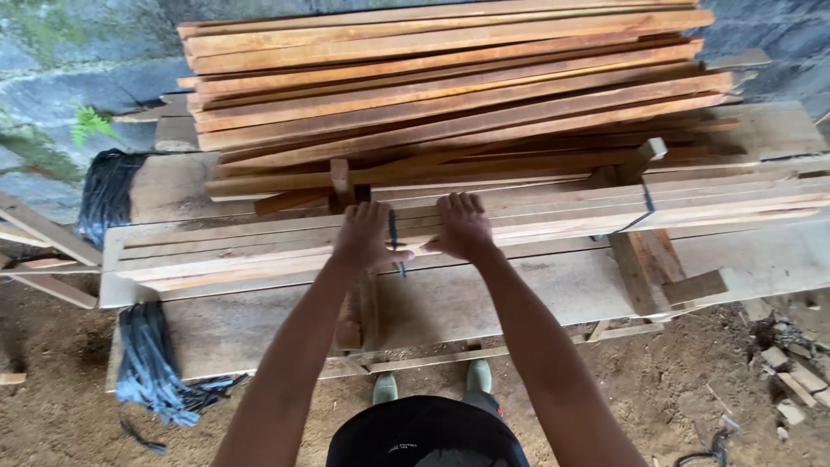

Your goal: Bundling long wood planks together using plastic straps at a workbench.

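A bundle of pale wooden slats [259, 251] lies across wide planks in front of me, bound by a dark strap [393, 233] near its middle and another strap [647, 199] farther right. My left hand [365, 235] rests on top of the bundle just left of the middle strap, thumb near it. My right hand [462, 227] lies flat on the slats just right of that strap, fingers spread forward. Neither hand grips anything.
A tall stack of reddish-brown slats [450, 86] sits behind the bundle against a grey wall. Black strapping bunches [151, 363] hang at the left. Wide boards [761, 259] form the work surface. Dirt floor with rubble [791, 372] lies at the right.
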